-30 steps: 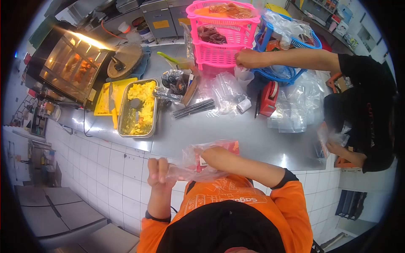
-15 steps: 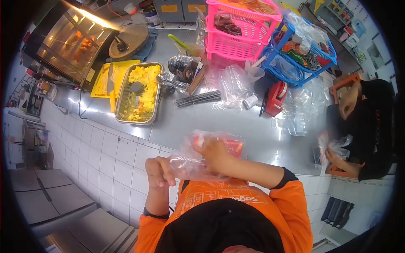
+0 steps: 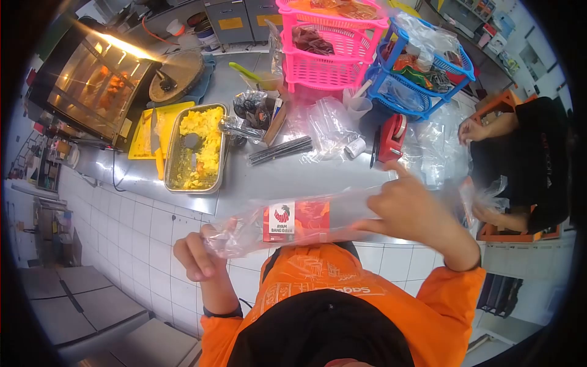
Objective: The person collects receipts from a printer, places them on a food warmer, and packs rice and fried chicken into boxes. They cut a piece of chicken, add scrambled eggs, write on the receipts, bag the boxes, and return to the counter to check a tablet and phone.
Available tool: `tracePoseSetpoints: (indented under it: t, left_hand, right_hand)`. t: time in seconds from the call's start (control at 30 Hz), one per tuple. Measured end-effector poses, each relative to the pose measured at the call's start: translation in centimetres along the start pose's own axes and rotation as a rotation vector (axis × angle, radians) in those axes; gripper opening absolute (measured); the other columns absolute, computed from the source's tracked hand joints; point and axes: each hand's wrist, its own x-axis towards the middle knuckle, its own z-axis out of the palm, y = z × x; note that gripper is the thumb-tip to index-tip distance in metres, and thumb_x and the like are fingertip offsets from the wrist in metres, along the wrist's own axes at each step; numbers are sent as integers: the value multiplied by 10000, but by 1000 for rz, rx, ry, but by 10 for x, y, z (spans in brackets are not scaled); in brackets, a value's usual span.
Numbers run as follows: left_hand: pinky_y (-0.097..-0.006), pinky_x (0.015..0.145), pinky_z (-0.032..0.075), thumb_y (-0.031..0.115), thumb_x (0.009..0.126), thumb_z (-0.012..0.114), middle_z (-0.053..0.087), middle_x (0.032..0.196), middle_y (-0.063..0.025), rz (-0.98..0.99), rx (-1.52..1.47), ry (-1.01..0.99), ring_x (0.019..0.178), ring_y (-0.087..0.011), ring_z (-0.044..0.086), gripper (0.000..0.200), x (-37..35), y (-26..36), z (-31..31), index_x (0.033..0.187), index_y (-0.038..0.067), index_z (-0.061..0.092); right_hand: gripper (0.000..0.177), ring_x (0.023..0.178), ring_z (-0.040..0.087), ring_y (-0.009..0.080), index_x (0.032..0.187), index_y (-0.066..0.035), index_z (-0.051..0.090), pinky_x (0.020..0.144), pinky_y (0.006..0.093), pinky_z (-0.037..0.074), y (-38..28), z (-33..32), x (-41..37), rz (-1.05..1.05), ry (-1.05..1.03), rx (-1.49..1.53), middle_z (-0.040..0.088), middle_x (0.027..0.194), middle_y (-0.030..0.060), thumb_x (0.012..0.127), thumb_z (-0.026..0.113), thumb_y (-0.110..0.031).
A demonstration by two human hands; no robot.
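Note:
A clear plastic bag [image 3: 244, 229] is stretched sideways in front of my orange apron, above the counter's near edge. Inside it sits a red box [image 3: 312, 220] with a white printed panel lettered "AYAM BANG DAVA". My left hand [image 3: 199, 254] pinches the bag's left end with curled fingers. At the right end, my right hand [image 3: 406, 202] grips the plastic, thumb tucked toward the bag and one finger sticking up. The box lies between both hands, touched by neither.
On the steel counter [image 3: 251, 183] stand a metal tray of yellow food [image 3: 211, 131], a knife [image 3: 157, 144], black straws [image 3: 281, 150], a red tape dispenser [image 3: 391, 137], a pink basket rack [image 3: 330, 67] and a blue rack [image 3: 422, 88]. Someone in black [image 3: 520, 165] works at the right.
My right hand has moved right from over the red box to the bag's right end. The crumpled bag is now drawn out lengthwise, showing the box's printed face. The view has shifted slightly.

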Motion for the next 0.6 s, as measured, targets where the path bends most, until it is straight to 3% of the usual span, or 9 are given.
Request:
tracePoseSetpoints:
  t: [0.17, 0.23, 0.27, 0.33, 0.37, 0.4, 0.5, 0.57, 0.6]
  left_hand:
    - [-567, 1018, 364, 35, 835, 621, 650, 866, -59, -46, 236, -169, 1066, -318, 560, 116, 24, 18, 7, 752, 111, 595]
    - [-532, 933, 444, 136, 767, 715, 629, 1014, -134, -170, 1113, -137, 1040, -347, 581, 149, 15, 30, 9, 885, 98, 631]
    - [-549, 994, 365, 235, 651, 811, 502, 1240, -225, -30, 1455, -482, 1186, -391, 481, 552, 15, 33, -10, 1140, 117, 583]
    - [-558, 1029, 300, 348, 617, 818, 462, 1291, -216, -111, 1443, -280, 1239, -410, 401, 655, -17, 5, -20, 1188, 143, 571]
    - [-566, 1064, 234, 460, 583, 825, 423, 1342, -207, -189, 1416, -74, 1291, -429, 321, 763, -32, -14, -27, 1236, 169, 560]
    - [-564, 1080, 187, 528, 546, 812, 395, 1371, -206, -442, 1573, -260, 1320, -418, 268, 850, -44, -32, -42, 1273, 185, 536]
    - [-560, 1099, 127, 646, 570, 728, 393, 1407, -145, -848, 1758, -609, 1354, -386, 222, 874, -46, -98, -39, 1292, 195, 533]
    - [-548, 1061, 216, 629, 628, 684, 501, 1329, -67, -536, 1777, -825, 1293, -385, 331, 720, -72, -141, -52, 1189, 184, 607]
    - [-548, 1061, 216, 629, 628, 684, 501, 1329, -67, -531, 1775, -834, 1293, -385, 331, 720, -64, -148, -42, 1189, 184, 607]
  right_hand:
    - [636, 1015, 569, 251, 1149, -108, 607, 954, 410, 352, 27, 34, -22, -359, 558, -105, 597, 1040, 149, 724, 686, -574]
    - [1048, 1309, 329, 378, 1364, -81, 399, 1064, 473, 249, 50, 92, -1, -594, 1115, 389, 306, 1401, 261, 560, 772, -640]
    - [1048, 1309, 329, 378, 1364, -81, 399, 1064, 473, 249, 52, 130, 5, -592, 1117, 392, 306, 1401, 261, 560, 772, -640]
    - [1308, 1389, -1, 466, 1467, -107, 160, 1105, 525, 128, 37, 214, 11, -148, 991, 1044, -33, 1499, 272, 471, 816, -644]
    - [1337, 1384, -69, 463, 1475, -113, 82, 1107, 533, 92, 29, 244, 21, -50, 811, 1003, -102, 1491, 279, 486, 813, -637]
    - [1369, 1379, -136, 460, 1483, -119, 4, 1109, 540, 55, 18, 260, 30, 49, 624, 961, -171, 1483, 286, 500, 810, -630]
    - [1169, 1395, 61, 440, 1468, -86, 148, 1109, 525, 131, -15, 252, 74, 257, 549, 709, 49, 1496, 288, 605, 799, -529]
    - [788, 1321, 307, 394, 1388, -58, 357, 1089, 500, 225, -15, 302, 105, 40, 490, 829, 361, 1394, 241, 751, 719, -346]
    - [453, 1126, 499, 379, 1236, -38, 533, 1014, 467, 345, -25, 276, 105, -32, 818, 799, 560, 1174, 181, 814, 615, -180]
